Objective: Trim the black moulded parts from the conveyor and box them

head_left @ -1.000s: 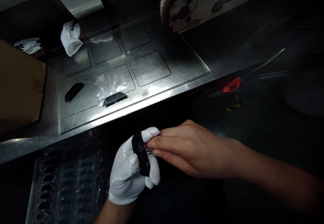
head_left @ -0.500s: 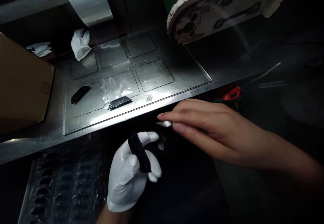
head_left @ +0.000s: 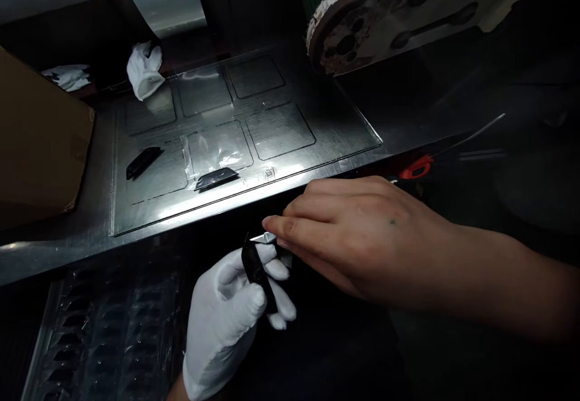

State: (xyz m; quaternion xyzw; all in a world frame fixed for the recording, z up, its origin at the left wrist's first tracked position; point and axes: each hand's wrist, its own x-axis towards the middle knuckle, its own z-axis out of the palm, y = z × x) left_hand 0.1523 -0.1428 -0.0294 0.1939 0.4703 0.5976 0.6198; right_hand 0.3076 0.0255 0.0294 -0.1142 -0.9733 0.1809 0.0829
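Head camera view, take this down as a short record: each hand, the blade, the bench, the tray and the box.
Left hand: white-gloved, holding a black part
Right hand: bare, pinching a small blade
Blade tip: at the black part's upper end; contact unclear
Metal bench: two more black parts, lying apart
White glove: farther back, crumpled
Plastic tray: lower left, rows of dark pieces
Cardboard box: left edge of view

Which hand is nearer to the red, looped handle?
Right. The bare right hand is just below and left of the red handle in view; the white-gloved left hand is lower and farther left.
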